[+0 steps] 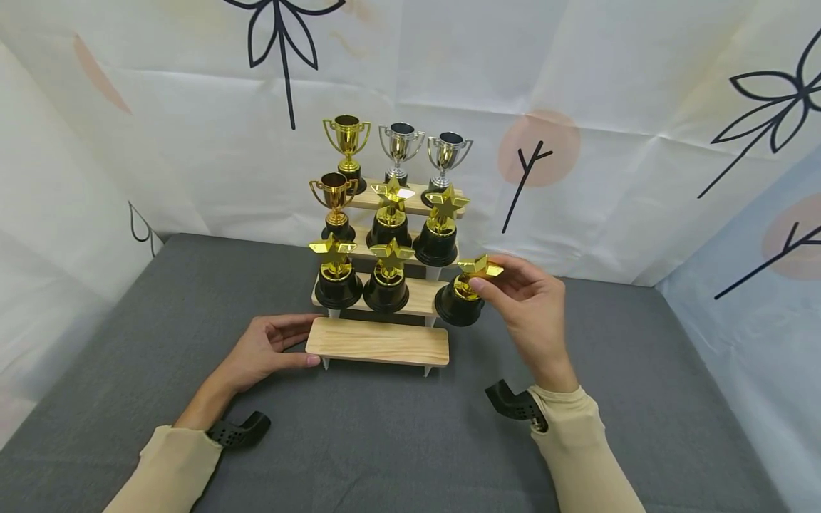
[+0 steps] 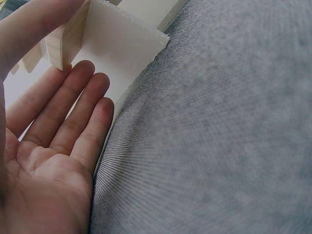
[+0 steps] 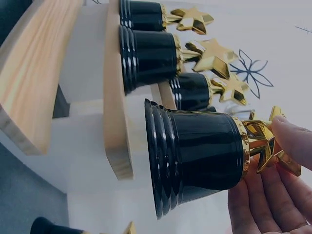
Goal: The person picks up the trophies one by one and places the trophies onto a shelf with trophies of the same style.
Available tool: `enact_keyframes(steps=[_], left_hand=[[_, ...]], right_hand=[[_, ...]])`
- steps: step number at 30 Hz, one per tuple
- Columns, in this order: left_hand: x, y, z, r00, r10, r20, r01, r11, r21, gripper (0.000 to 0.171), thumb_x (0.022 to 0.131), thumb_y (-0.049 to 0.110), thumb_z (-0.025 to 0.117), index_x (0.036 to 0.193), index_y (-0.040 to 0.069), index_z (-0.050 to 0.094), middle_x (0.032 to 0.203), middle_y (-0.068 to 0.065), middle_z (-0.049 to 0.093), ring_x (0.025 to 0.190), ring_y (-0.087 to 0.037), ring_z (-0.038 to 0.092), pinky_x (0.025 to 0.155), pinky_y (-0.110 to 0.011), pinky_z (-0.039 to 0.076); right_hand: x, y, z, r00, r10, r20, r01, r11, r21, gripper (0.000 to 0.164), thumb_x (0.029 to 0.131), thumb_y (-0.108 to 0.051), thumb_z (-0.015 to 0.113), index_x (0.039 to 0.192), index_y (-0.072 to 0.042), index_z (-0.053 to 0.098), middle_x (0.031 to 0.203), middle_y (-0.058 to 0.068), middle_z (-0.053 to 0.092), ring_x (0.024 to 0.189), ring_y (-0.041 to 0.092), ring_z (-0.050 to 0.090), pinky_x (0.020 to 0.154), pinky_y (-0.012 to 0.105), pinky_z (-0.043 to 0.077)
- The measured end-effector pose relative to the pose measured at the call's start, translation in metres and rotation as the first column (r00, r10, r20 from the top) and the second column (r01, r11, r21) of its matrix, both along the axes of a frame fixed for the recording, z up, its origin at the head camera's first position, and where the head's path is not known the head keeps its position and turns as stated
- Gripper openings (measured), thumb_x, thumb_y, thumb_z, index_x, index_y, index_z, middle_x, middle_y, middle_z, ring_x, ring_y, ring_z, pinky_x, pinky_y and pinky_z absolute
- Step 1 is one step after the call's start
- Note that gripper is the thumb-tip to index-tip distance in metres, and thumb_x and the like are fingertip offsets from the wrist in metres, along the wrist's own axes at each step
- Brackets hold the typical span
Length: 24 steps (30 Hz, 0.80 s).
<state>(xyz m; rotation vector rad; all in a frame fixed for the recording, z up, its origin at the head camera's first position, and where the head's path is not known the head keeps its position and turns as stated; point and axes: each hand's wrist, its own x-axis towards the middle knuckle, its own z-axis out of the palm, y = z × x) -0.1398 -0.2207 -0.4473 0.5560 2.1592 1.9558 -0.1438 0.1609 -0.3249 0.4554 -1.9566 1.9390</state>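
Observation:
My right hand (image 1: 535, 306) pinches a gold star trophy (image 1: 459, 303) by its star, thumb on one side and fingers behind. The trophy's black base (image 3: 200, 156) tilts beside the right end of the stand's second board from the bottom. Two matching star trophies (image 1: 386, 292) stand on that board. My left hand (image 1: 272, 345) lies at the left end of the lowest board (image 1: 378, 340), thumb near its front corner. In the left wrist view, its fingers (image 2: 97, 87) are extended along the white side support (image 2: 122, 48), palm turned up.
On the board above stand a bronze-coloured cup (image 1: 335, 192) and two star trophies (image 1: 438, 231). The top board (image 1: 413, 196) bears a gold cup (image 1: 347, 135) and two silver cups (image 1: 400, 142). Grey cloth (image 1: 385, 442) covers the table; a patterned white curtain (image 1: 449, 64) hangs behind.

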Motion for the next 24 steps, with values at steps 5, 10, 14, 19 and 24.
enact_keyframes(steps=[5,10,14,19,24], left_hand=[[0.0,0.0,-0.001,1.0,0.002,-0.002,-0.002,1.0,-0.001,0.068,0.079,-0.006,0.084,0.138,-0.014,0.052,0.139,-0.032,0.053,0.119,-0.01,0.063,0.101,-0.025,0.053],[0.0,0.0,0.0,1.0,0.005,0.001,-0.005,1.0,-0.007,0.068,0.079,-0.006,0.084,0.138,-0.014,0.052,0.14,-0.032,0.053,0.119,-0.009,0.063,0.1,-0.025,0.053],[0.0,0.0,0.001,1.0,0.008,0.006,-0.008,1.0,-0.011,0.068,0.079,-0.005,0.084,0.139,-0.014,0.052,0.139,-0.032,0.054,0.118,-0.009,0.063,0.1,-0.025,0.053],[0.0,0.0,0.001,1.0,0.009,0.012,-0.009,1.0,-0.01,0.069,0.079,-0.005,0.084,0.139,-0.014,0.052,0.139,-0.031,0.054,0.118,-0.009,0.063,0.1,-0.024,0.053],[0.0,0.0,0.001,1.0,0.006,0.018,-0.006,1.0,-0.001,0.069,0.078,-0.005,0.084,0.139,-0.014,0.051,0.139,-0.032,0.054,0.118,-0.01,0.063,0.101,-0.025,0.053]], right_hand=[[-0.001,-0.006,-0.002,1.0,0.018,0.009,-0.018,1.0,0.006,0.036,0.081,0.018,0.076,0.116,0.013,0.068,0.107,0.01,0.073,0.096,0.021,0.071,0.087,0.03,0.061],[-0.003,-0.009,-0.005,1.0,0.013,0.009,-0.013,1.0,0.024,0.035,0.081,0.017,0.076,0.115,0.013,0.068,0.108,0.01,0.072,0.097,0.021,0.07,0.088,0.03,0.06],[-0.005,-0.01,-0.007,1.0,0.006,0.011,-0.006,0.999,0.045,0.035,0.082,0.017,0.076,0.116,0.012,0.068,0.108,0.009,0.072,0.097,0.022,0.07,0.088,0.029,0.06],[-0.007,-0.013,-0.009,1.0,0.0,0.005,-0.001,0.999,0.053,0.036,0.083,0.016,0.075,0.117,0.011,0.068,0.106,0.008,0.073,0.094,0.02,0.071,0.085,0.028,0.061],[-0.01,-0.016,-0.011,1.0,0.016,-0.003,-0.016,0.999,0.041,0.035,0.084,0.015,0.074,0.119,0.012,0.067,0.105,0.007,0.073,0.094,0.02,0.071,0.085,0.029,0.061]])
